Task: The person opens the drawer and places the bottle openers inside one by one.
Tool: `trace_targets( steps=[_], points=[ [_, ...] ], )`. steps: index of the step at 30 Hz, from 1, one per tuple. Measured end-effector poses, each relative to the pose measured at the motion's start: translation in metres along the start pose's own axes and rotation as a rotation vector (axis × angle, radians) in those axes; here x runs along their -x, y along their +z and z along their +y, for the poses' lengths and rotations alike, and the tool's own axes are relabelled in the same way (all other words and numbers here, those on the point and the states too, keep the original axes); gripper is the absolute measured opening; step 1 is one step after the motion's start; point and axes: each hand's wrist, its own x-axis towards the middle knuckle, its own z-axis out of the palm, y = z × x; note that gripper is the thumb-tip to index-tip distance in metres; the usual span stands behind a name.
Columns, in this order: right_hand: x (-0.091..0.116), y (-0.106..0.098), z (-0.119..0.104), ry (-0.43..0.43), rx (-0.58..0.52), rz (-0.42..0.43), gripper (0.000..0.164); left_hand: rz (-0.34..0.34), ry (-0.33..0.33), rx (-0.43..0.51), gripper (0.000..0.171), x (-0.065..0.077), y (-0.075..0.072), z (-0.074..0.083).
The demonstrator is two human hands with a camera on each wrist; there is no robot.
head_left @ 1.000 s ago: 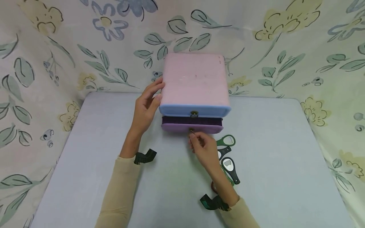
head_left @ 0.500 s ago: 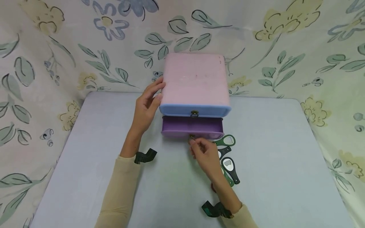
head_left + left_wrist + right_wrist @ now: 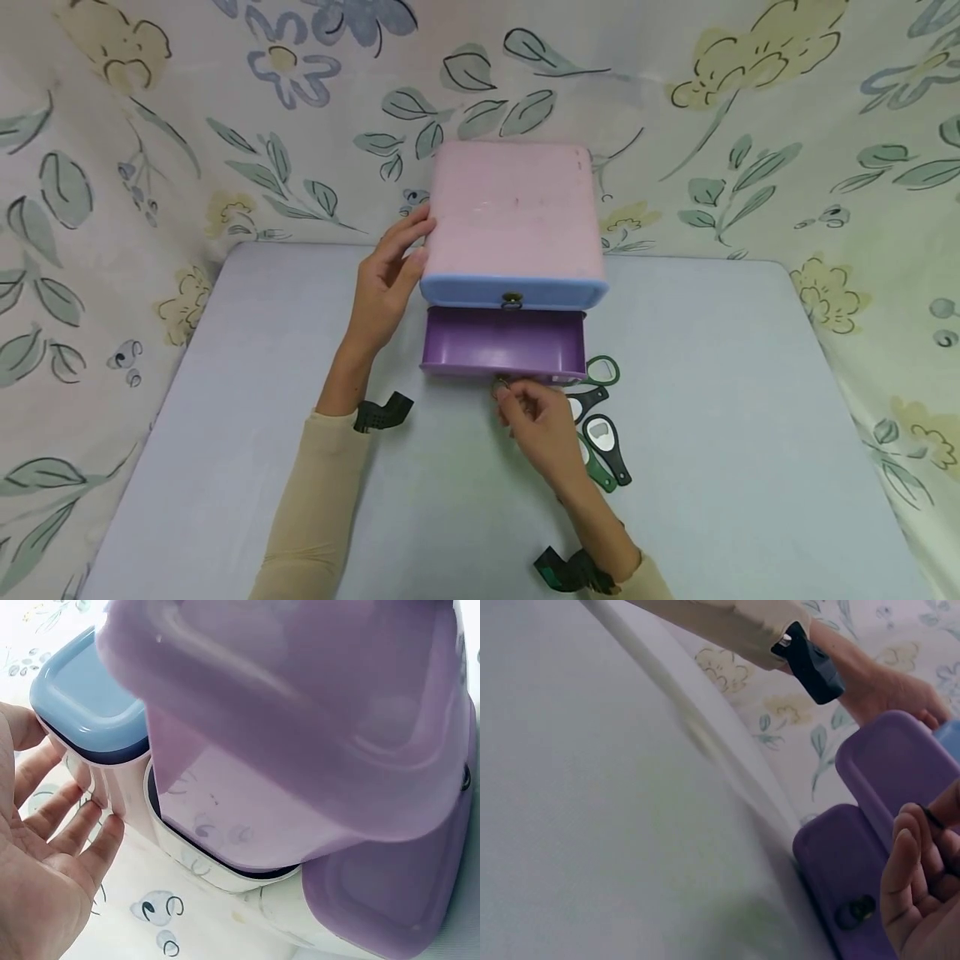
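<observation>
A small chest of drawers [image 3: 517, 208] with a pink top stands at the back of the table. Its purple middle drawer [image 3: 502, 346] is pulled out, and the inside I see is bare. My right hand [image 3: 543, 421] pinches that drawer's ring pull [image 3: 500, 384] between thumb and fingers. Against the chest's left side rests my left hand [image 3: 381, 292]; in the left wrist view its fingers [image 3: 71, 840] are spread along the wall by the blue top drawer [image 3: 94, 690]. Below, the purple bottom drawer [image 3: 832, 851] is closed, its own ring pull [image 3: 852, 912] hanging free.
Several paddle-shaped bottle openers with metal plates, one of them a black bottle opener [image 3: 606, 446], lie right of my right hand. A green bottle opener [image 3: 602, 369] lies beside the drawer's right front corner. Floral cloth [image 3: 712, 125] hangs close behind the chest.
My right hand has drawn the purple middle drawer toward me, from slightly out to well out, showing its inside. My left hand has stayed on the chest's side.
</observation>
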Motion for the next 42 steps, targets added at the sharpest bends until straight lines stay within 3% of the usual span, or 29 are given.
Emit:
trace_targets(
  steps=[31,42],
  points=[
    [0.013,0.001,0.005,0.034,-0.049,-0.037,0.022,0.007,-0.009,0.013,0.04,0.001,0.0,-0.002],
    [0.018,-0.008,0.011,0.034,-0.01,-0.035,0.021,0.008,-0.013,-0.001,0.039,0.0,0.001,0.0]
  ],
)
